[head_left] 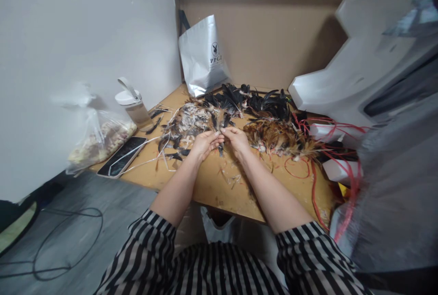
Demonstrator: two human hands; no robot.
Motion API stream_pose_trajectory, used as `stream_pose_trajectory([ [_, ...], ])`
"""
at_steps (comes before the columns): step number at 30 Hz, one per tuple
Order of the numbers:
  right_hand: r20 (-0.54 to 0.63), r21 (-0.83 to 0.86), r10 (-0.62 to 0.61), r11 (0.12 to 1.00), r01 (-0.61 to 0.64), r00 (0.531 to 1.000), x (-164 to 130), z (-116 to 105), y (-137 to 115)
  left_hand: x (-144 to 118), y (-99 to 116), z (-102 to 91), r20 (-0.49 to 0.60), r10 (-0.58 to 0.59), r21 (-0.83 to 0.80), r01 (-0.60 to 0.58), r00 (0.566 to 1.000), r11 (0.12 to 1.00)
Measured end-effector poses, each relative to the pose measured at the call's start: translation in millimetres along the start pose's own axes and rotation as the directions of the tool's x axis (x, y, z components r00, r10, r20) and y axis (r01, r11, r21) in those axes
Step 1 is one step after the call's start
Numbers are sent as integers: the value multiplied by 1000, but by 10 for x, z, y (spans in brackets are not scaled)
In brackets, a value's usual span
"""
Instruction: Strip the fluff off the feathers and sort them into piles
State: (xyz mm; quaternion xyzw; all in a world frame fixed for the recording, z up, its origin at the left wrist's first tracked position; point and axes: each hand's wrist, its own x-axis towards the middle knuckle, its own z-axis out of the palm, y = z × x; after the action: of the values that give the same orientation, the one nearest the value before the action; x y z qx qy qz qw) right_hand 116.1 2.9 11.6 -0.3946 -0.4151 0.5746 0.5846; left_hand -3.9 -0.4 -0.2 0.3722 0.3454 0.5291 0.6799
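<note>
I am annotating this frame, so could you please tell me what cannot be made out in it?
- Head view: what the left hand and right hand pinch between them is too small to tell; a dark feather shows just below.
- The clear bag holds blurred contents.
- The grey cloth is cut off by the right edge.
- The wooden table has its near edge partly hidden by the forearms.

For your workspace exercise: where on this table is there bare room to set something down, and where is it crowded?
Bare wood shows on the table along its near edge, between the forearms and left of the left hand, toward the phone. Only scraps lie there. Behind the hands, the feather piles fill the middle; red cords crowd the side beyond the right hand.
</note>
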Motion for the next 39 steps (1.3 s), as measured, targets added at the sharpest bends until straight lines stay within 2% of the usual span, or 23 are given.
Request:
stream_pose_trajectory([
  [8, -65, -154, -94, 985, 83, 993, -2, -1, 16, -22, 9, 9, 22, 7, 55, -8, 1000, 998],
  [14, -58, -97, -74, 993, 69, 996, -1, 5, 13, -23, 7, 23, 18, 16, 116, -18, 1000, 993],
  [21, -25, -20, 26, 999, -27, 999, 0, 15, 41, -22, 7, 29, 15, 16, 147, -18, 1000, 989],
  [24, -8, -87, 12, 996, -12, 1000, 26, -28, 17, -20, 21, 29, 0, 59, 146, -58, 998, 988],
  [26, -23, -193, -54, 980, 48, 998, 61, -95, -8, -17, 37, 23, -38, 89, 116, -84, 995, 990],
  [30, -20, -496, -185, 855, 152, 982, 138, -282, -17, 6, 57, -9, -127, 121, 17, -120, 984, 993],
  [34, 70, -739, -159, 655, 159, 985, 164, -382, 35, 38, 49, -43, -171, 126, -29, -133, 977, 991],
  [39, 149, -878, -170, 431, 209, 974, 118, -298, 74, 54, 34, -50, -186, 130, -49, -142, 974, 989],
])
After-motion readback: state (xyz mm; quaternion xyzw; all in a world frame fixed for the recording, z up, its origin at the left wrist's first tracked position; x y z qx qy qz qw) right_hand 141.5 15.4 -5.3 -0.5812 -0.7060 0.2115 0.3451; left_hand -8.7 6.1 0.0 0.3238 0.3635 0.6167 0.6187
